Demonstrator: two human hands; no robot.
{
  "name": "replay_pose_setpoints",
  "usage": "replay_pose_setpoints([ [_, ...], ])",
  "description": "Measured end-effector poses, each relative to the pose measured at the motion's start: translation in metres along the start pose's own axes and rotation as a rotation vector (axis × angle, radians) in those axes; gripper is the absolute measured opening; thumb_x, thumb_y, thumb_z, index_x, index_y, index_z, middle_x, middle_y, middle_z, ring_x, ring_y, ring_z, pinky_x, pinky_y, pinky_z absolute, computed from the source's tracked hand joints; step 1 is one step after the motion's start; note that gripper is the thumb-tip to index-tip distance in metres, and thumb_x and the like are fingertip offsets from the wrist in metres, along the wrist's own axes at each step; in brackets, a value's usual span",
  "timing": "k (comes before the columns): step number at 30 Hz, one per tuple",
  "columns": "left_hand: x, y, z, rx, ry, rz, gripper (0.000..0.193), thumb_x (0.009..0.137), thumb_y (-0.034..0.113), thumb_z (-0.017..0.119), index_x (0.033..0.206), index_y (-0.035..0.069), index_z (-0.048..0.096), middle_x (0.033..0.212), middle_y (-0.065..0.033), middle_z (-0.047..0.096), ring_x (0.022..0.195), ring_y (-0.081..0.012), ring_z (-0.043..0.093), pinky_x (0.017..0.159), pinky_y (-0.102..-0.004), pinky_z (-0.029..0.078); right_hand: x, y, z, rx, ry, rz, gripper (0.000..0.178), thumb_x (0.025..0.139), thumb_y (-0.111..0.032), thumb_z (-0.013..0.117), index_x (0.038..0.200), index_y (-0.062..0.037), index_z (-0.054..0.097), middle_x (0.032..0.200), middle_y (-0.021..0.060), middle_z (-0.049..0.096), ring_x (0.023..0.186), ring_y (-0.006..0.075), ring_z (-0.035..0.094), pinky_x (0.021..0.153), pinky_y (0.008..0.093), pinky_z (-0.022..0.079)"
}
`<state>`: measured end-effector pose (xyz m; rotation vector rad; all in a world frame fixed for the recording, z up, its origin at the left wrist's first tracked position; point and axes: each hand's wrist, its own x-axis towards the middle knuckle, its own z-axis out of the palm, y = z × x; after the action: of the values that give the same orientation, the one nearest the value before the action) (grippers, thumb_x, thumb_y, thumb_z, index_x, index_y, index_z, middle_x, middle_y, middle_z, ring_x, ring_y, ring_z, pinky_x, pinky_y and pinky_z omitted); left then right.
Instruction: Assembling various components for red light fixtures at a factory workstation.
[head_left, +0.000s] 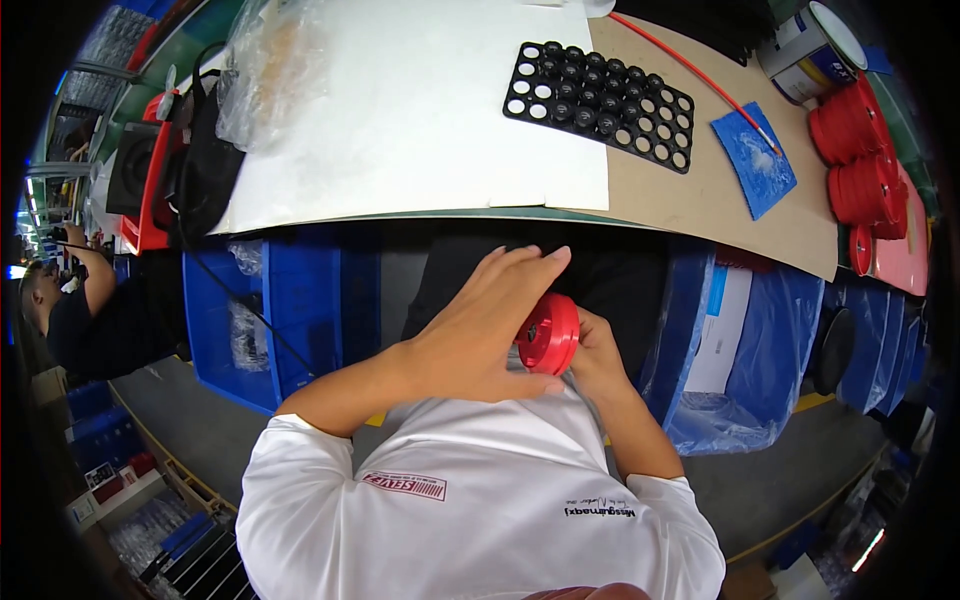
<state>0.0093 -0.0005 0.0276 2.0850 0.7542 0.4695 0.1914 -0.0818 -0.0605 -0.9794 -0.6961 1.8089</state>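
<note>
In front of my body, below the table edge, my right hand (598,358) grips a round red flanged part, like a small spool or wheel (553,338). Its fingers wrap behind the part and are partly hidden. My left hand (490,325) is spread on the part's left side, fingers stretched out and thumb apart just below it. Whether the left palm touches the part cannot be made out. On the table beyond lies a black tray (683,130) with rows of round holes, many filled by glossy black round pieces (588,97).
A white sheet (430,120) and brown board (790,215) cover the table. A red-handled brush (700,75) rests on a blue cloth (748,170). A can (810,55) and red spools (860,160) stand right. Blue bins (230,330) flank me; a co-worker (90,310) is far left.
</note>
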Motion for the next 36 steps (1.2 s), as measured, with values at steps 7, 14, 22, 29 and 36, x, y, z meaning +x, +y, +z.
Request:
replay_pose_setpoints([
  [7, -0.01, -0.007, -0.001, -0.054, 0.004, 0.044, 0.098, 0.074, 0.039, 0.08, 0.15, 0.001, 0.03, 0.126, -0.0209, 0.057, 0.12, -0.0397, 0.053, 0.11, -0.0535, 0.031, -0.005, 0.002, -0.001, -0.068, 0.018, 0.014, 0.031, 0.087, -0.004, 0.069, 0.117, 0.0019, 0.061, 0.107, 0.007, 0.067, 0.096, 0.0137, 0.066, 0.085, 0.0292, 0.054],
  [14, -0.009, -0.012, 0.011, -0.11, -0.194, -0.15, 0.114, 0.069, 0.03, 0.086, 0.154, 0.002, 0.014, 0.139, -0.0288, 0.042, 0.133, -0.0435, 0.04, 0.109, -0.0458, 0.036, -0.003, 0.004, -0.005, -0.365, 0.035, -0.193, 0.028, 0.081, 0.003, 0.069, 0.108, 0.0016, 0.065, 0.098, 0.0037, 0.06, 0.087, 0.0103, 0.061, 0.077, 0.0249, 0.05],
  [22, 0.001, -0.007, 0.011, -0.247, -0.269, -0.355, 0.125, 0.064, 0.036, 0.089, 0.153, -0.002, 0.009, 0.14, -0.0255, 0.045, 0.133, -0.0416, 0.039, 0.112, -0.0425, 0.033, -0.005, 0.006, -0.005, -0.315, 0.1, -0.158, 0.028, 0.086, -0.003, 0.068, 0.114, -0.0008, 0.063, 0.091, 0.0009, 0.061, 0.083, 0.0093, 0.062, 0.076, 0.026, 0.051],
  [29, -0.013, -0.034, 0.019, -0.525, -0.238, -0.464, 0.125, 0.069, 0.029, 0.086, 0.155, 0.003, -0.001, 0.137, -0.0251, 0.048, 0.126, -0.0366, 0.052, 0.105, -0.0416, 0.042, 0.003, 0.012, -0.004, -0.425, 0.044, -0.294, 0.023, 0.077, -0.011, 0.076, 0.093, -0.0034, 0.061, 0.079, 0.0019, 0.051, 0.068, 0.0084, 0.048, 0.057, 0.0276, 0.04],
  [36, -0.003, -0.01, 0.011, -0.003, -0.203, -0.115, 0.13, 0.063, 0.022, 0.09, 0.154, 0.0, 0.001, 0.134, -0.0257, 0.05, 0.125, -0.0349, 0.052, 0.107, -0.0406, 0.04, -0.002, 0.013, -0.008, -0.116, -0.026, -0.094, 0.02, 0.089, -0.006, 0.069, 0.107, -0.0022, 0.061, 0.091, 0.0, 0.063, 0.079, 0.0043, 0.056, 0.069, 0.0219, 0.046],
])
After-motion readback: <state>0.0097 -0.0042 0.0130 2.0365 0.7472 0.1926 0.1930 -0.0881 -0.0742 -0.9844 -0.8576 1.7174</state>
